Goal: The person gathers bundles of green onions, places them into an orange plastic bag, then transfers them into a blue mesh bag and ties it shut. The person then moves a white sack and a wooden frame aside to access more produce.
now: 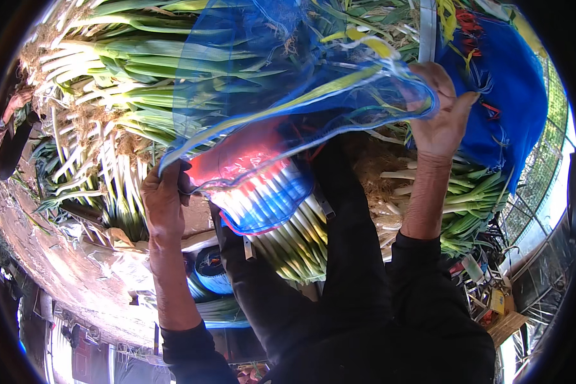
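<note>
A blue mesh bag is stretched out before me, its mouth spread wide between my hands. My left hand pinches one corner of the rim. At the other end of the rim is my right hand, with the mesh edge against its palm and fingers and the thumb raised. Between my legs stands a thick bundle of green onions, its white stalks upward, partly wrapped in blue mesh and a red, shiny covering. The bag hides part of the bundle's upper end.
Large heaps of green onions lie ahead and to the left, roots outward. More onions lie at the right beside a pile of blue mesh bags. A metal post rises at the top right. Another person's hand shows at the far left.
</note>
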### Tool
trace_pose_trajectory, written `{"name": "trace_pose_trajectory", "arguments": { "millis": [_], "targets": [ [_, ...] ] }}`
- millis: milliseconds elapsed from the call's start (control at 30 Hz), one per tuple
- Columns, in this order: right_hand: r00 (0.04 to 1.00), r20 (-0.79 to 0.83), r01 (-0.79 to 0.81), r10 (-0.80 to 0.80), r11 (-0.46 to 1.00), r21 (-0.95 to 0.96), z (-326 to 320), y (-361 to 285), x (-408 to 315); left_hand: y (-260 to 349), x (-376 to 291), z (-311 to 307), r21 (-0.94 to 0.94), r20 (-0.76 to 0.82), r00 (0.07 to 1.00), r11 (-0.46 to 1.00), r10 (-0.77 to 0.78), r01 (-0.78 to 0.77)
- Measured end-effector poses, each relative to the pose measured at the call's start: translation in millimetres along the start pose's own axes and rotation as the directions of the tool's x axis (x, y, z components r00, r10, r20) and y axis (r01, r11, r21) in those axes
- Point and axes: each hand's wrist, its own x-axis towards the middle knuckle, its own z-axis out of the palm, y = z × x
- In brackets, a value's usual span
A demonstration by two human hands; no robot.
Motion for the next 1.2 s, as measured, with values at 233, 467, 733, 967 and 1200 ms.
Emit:
{"name": "trace_pose_trajectory", "arguments": {
  "millis": [233,467,733,967,1200],
  "targets": [
    [0.988,-0.036,-0.144,0.152,0.976,0.165,-72,-36,-13,-17,2,-1,0.216,-0.036,0.999,0.976,-0.035,0.042],
    [0.743,0.654,0.625,0.139,0.203,-0.754,108,48,39,-19,-3,17,0.361,-0.013,0.995,0.929,0.097,-0.086],
    [0.710,0.401,0.403,0.578,0.134,-0.905,80,140,59,9,-26,5,0.626,0.090,0.945,0.721,0.313,-0.298],
    [0.725,-0.103,-0.002,0.681,-0.148,-0.989,25,137,75,5,42,-64,0.875,-0.032,0.996,0.484,0.082,-0.012],
    [0.961,0.015,-0.228,0.277,0.820,-0.525,63,27,196,184,40,-61,0.960,0.239,0.188,-0.202,0.953,-0.196]
  ]
}}
